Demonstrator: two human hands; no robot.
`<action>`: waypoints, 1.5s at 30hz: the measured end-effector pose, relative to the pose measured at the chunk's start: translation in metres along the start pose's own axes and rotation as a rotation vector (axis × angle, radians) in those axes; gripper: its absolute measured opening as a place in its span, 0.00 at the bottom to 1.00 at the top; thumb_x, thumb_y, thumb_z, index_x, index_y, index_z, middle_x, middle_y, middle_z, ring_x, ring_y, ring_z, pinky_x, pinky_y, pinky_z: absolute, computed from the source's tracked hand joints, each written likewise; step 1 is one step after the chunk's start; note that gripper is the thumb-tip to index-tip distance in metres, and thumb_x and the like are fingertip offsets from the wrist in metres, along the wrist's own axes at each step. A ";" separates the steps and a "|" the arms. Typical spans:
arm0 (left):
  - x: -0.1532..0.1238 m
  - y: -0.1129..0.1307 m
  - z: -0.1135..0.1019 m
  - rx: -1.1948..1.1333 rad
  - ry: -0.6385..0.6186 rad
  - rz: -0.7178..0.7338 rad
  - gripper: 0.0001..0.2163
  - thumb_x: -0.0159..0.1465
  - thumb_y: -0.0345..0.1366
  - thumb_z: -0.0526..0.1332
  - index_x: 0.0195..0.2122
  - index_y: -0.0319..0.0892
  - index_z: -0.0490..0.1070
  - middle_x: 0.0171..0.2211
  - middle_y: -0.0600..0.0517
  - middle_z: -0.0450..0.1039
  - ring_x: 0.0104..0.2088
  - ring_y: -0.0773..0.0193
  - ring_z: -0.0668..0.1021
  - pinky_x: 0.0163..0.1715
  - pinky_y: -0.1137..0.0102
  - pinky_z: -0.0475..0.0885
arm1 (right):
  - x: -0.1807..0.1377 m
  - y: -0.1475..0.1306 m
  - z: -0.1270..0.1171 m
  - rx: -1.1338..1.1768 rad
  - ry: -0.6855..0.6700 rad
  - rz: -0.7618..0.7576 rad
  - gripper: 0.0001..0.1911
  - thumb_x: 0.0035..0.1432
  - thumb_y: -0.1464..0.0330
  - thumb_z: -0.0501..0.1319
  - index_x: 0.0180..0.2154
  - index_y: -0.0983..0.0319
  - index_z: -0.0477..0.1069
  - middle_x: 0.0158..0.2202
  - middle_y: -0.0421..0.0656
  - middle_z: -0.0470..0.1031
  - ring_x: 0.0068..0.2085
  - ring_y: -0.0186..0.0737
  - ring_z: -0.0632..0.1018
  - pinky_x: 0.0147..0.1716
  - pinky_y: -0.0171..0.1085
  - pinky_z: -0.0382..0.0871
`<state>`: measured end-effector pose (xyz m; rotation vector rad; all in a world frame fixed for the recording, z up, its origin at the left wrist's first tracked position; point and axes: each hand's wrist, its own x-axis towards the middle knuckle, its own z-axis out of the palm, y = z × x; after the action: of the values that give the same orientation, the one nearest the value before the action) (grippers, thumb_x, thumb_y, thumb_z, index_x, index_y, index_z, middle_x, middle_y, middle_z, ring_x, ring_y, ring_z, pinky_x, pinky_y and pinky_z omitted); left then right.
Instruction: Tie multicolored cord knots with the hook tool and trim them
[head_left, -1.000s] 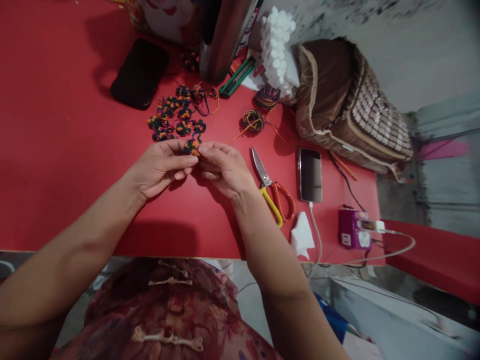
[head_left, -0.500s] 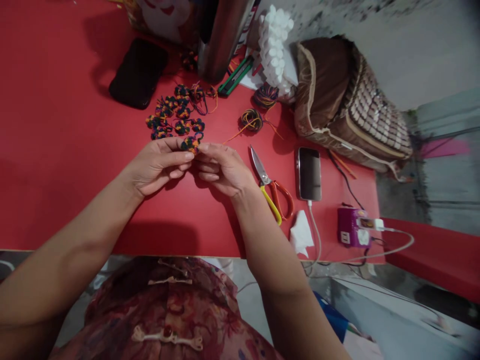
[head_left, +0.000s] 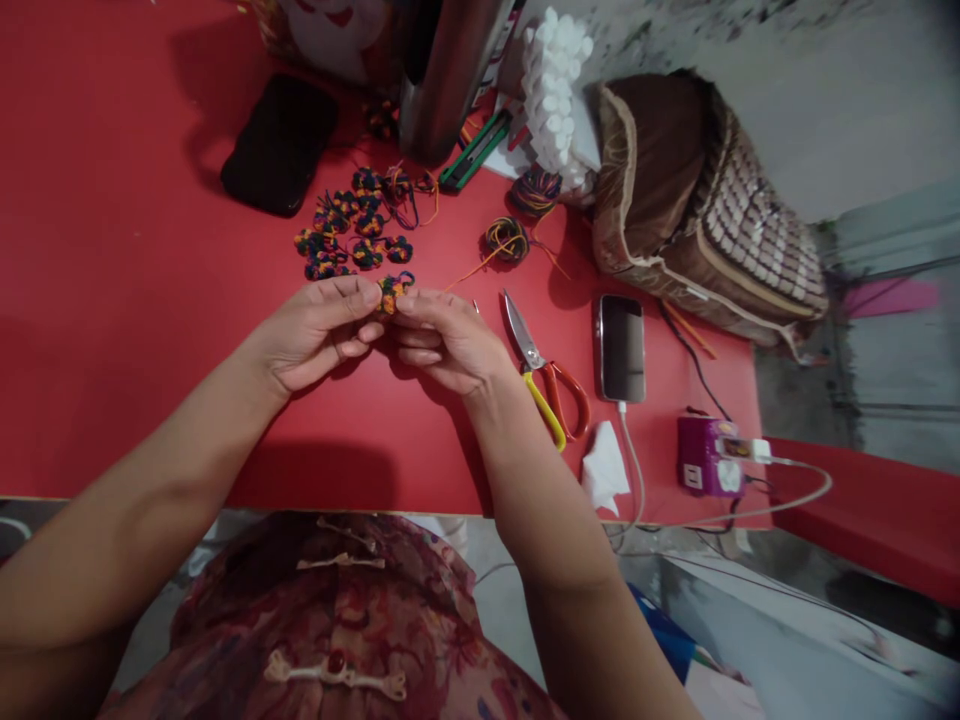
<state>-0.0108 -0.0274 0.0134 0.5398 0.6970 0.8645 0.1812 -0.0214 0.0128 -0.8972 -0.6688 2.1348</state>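
On the red bench point(head_left: 112, 330), a flat black object point(head_left: 279, 145) lies toward the far left, its detail lost in the dark. Nearer and a little to the right, the left hand point(head_left: 319, 332) pinches the left edge of a small knotted yarn piece point(head_left: 390, 294) between thumb and fingers. Just beyond it spreads a cluster of similar yarn pieces point(head_left: 352, 228) in dark green, orange and purple, with loose strands at its far right. The held piece sits between the two hands near the middle of the scene — a short dark loop shows at its far side — and the right hand point(head_left: 448, 338) grips its right edge, the other fingers curled under. Beyond the right hand a thin pale tip point(head_left: 475, 306) pokes out, perhaps a hook, though too small to be sure. Farther off stand a metal cylinder point(head_left: 454, 80) and, beside it, a green cutter point(head_left: 475, 152). To the right lie two small yarn balls point(head_left: 507, 240), then scissors point(head_left: 541, 372) with one yellow and one red handle, a crumpled white tissue point(head_left: 606, 468), a cabled phone point(head_left: 622, 348), a brown bag point(head_left: 697, 200) at the far right and a purple plug block point(head_left: 697, 455) near the right end.
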 end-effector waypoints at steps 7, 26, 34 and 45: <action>-0.001 -0.002 0.000 0.064 0.004 0.060 0.24 0.51 0.48 0.92 0.30 0.40 0.82 0.22 0.53 0.74 0.20 0.72 0.72 0.17 0.79 0.66 | 0.002 0.000 -0.008 -0.018 -0.091 0.031 0.21 0.52 0.66 0.85 0.32 0.62 0.73 0.22 0.31 0.71 0.21 0.20 0.52 0.18 0.23 0.50; -0.003 -0.001 -0.001 0.074 0.019 0.043 0.19 0.53 0.41 0.90 0.29 0.40 0.81 0.24 0.52 0.73 0.22 0.70 0.71 0.18 0.77 0.65 | 0.003 -0.001 -0.011 -0.051 -0.155 0.014 0.16 0.50 0.69 0.81 0.36 0.63 0.77 0.20 0.28 0.68 0.20 0.21 0.51 0.17 0.24 0.48; -0.002 -0.001 0.000 0.059 0.013 0.057 0.21 0.52 0.41 0.90 0.29 0.39 0.80 0.25 0.53 0.73 0.21 0.71 0.72 0.18 0.77 0.66 | 0.004 0.001 -0.013 -0.015 -0.159 0.029 0.19 0.49 0.66 0.83 0.34 0.62 0.75 0.20 0.26 0.62 0.21 0.21 0.50 0.18 0.23 0.51; 0.000 -0.001 0.001 0.044 0.087 0.019 0.16 0.64 0.36 0.84 0.28 0.40 0.78 0.24 0.53 0.72 0.19 0.72 0.70 0.18 0.78 0.65 | -0.002 -0.006 -0.003 0.051 -0.042 0.089 0.18 0.63 0.67 0.78 0.32 0.59 0.69 0.24 0.26 0.55 0.22 0.24 0.49 0.18 0.23 0.48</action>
<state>-0.0103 -0.0281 0.0135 0.5509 0.7928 0.8964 0.1866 -0.0189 0.0160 -0.8714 -0.6026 2.2449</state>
